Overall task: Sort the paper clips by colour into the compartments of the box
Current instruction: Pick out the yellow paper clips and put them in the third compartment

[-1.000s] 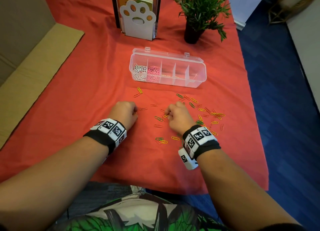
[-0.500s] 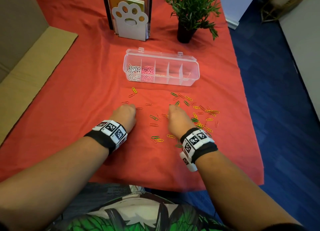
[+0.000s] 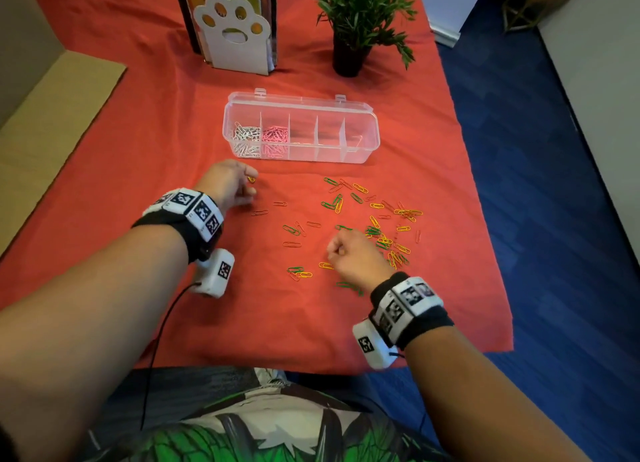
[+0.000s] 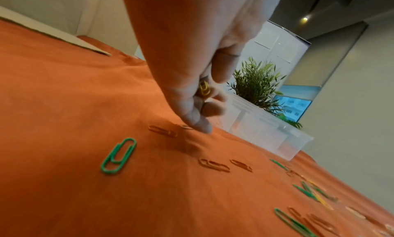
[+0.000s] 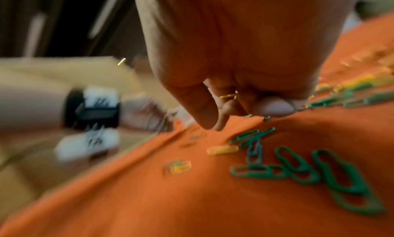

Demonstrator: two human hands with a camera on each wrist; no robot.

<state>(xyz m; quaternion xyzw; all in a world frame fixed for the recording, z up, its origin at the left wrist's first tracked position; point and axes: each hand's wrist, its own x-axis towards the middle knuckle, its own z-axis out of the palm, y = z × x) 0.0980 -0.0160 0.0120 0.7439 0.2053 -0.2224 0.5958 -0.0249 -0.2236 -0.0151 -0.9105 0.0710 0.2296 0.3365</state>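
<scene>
A clear compartment box (image 3: 367,139) lies open on the red cloth; white clips (image 3: 245,139) fill its leftmost cell and pink clips (image 3: 275,139) the one beside it. Green, yellow and orange clips (image 3: 377,219) are scattered in front of it. My left hand (image 3: 239,184) hovers just left of the box's front, fingers curled, pinching yellow clips (image 4: 203,89). My right hand (image 3: 349,253) sits low over the scatter with fingers curled round yellow clips (image 5: 228,95). Several green clips (image 5: 319,171) lie right by it.
A potted plant (image 3: 356,18) and a paw-shaped file holder (image 3: 235,31) stand behind the box. Cardboard (image 3: 41,129) lies along the cloth's left side. The table's right edge (image 3: 485,219) drops to blue carpet.
My left hand has moved forward and up towards the box with yellow clips. My right hand has drawn back slightly towards me over the scatter.
</scene>
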